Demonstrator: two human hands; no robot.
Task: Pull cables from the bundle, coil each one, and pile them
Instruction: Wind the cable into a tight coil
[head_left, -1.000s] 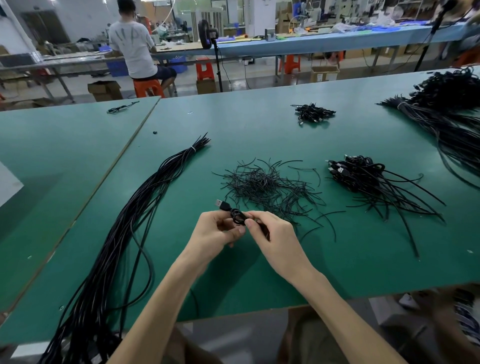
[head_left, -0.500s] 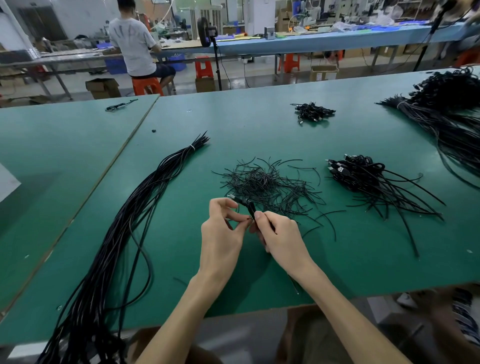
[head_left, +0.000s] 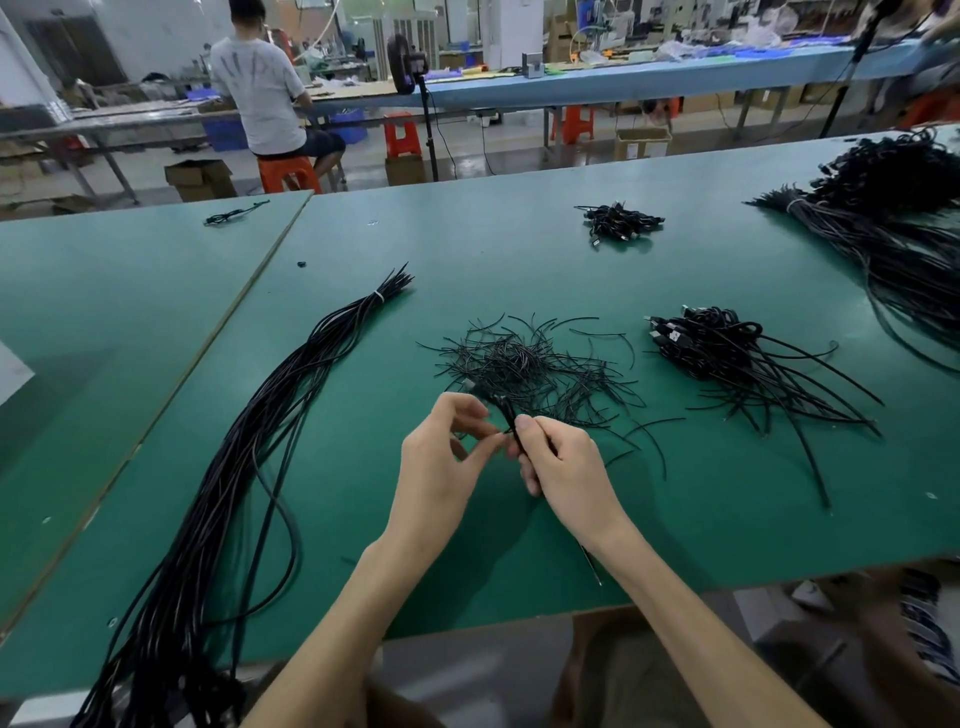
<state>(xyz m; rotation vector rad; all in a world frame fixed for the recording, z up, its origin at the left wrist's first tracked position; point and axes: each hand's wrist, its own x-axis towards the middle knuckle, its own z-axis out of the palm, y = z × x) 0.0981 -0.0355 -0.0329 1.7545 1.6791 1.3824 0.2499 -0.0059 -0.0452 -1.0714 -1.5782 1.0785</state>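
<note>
1. A long bundle of black cables (head_left: 249, 467) is lying along the left side of the green table (head_left: 727, 519). It is tied near its far tip and is trailing off the near edge.
2. The left hand (head_left: 441, 462) is hovering above the table near the middle. Its thumb and forefinger are pinching together beside a coiled cable (head_left: 508, 415). What they are nipping may be a thin tie end, but it is too small to tell.
3. The coiled cable is sitting between both hands as a small dark bunch.
4. The right hand (head_left: 563, 467) is gripping it, with the fingers curling round and the thumb pressing near the top.
5. A loose heap of thin black ties (head_left: 524, 364) is lying just beyond the hands.
6. A pile of coiled cables (head_left: 722, 353) is sitting further right, with tails fanning toward the near edge.
7. Another large cable bundle (head_left: 893, 244) is lying at the far right.
</note>
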